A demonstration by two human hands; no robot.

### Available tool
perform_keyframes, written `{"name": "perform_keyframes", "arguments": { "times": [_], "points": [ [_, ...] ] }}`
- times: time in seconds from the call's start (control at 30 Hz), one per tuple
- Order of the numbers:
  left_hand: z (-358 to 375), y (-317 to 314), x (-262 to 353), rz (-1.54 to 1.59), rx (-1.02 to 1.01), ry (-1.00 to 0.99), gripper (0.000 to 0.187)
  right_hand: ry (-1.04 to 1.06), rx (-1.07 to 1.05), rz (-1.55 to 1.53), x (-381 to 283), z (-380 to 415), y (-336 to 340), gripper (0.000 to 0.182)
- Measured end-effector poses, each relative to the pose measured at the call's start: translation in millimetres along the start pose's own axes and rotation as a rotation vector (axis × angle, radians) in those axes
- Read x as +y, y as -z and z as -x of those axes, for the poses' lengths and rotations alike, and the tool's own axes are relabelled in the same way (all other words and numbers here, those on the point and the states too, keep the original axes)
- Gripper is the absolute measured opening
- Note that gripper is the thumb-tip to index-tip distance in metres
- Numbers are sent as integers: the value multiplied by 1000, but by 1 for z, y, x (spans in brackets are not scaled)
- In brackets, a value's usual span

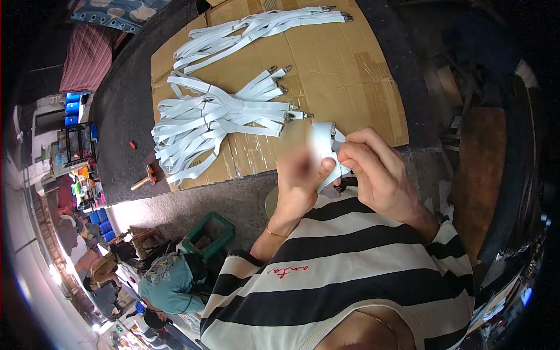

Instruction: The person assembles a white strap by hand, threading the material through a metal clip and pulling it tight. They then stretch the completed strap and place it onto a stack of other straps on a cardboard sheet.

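Note:
Close to my chest, my left hand (300,178) is closed on a white strap (322,140), its thumb pressed against the lower part; a blur covers some of this hand. From the other side my right hand (375,175) pinches the edge of the same strap with bent fingers. A small metal piece shows at the strap's top. Beyond my hands, a large pile of white straps with metal clips (204,116) lies on the cardboard sheet (344,76). Farther off on the cardboard is another bundle of white straps (251,32).
A hammer (144,178) and a small red object (133,144) lie on the dark table (119,128) at the left. Below the table's edge stands a green crate (209,236). Another person in a green shirt (172,283) is at the lower left.

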State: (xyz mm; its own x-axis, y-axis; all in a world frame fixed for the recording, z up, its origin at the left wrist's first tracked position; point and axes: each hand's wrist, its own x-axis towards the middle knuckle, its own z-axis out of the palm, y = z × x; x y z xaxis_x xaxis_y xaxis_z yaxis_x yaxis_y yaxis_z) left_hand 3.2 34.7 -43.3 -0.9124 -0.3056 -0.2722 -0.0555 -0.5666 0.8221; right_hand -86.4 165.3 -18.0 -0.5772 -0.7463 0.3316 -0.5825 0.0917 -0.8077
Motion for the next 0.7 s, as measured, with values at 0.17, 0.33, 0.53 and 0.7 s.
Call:
{"name": "perform_keyframes", "arguments": {
  "times": [0.17,0.33,0.53,0.7],
  "points": [
    [1,5,-3,-13,-11,40,17,32,-82,72,2,3,5,19],
    [1,8,-9,70,-83,79,19,-89,-217,-354,13,3,13,9],
    [-1,7,-8,64,-121,32,21,-88,-15,-219,6,4,-1,6],
    [-2,6,-10,6,-110,24,22,-133,98,-262,11,1,-11,6]
  ]
}}
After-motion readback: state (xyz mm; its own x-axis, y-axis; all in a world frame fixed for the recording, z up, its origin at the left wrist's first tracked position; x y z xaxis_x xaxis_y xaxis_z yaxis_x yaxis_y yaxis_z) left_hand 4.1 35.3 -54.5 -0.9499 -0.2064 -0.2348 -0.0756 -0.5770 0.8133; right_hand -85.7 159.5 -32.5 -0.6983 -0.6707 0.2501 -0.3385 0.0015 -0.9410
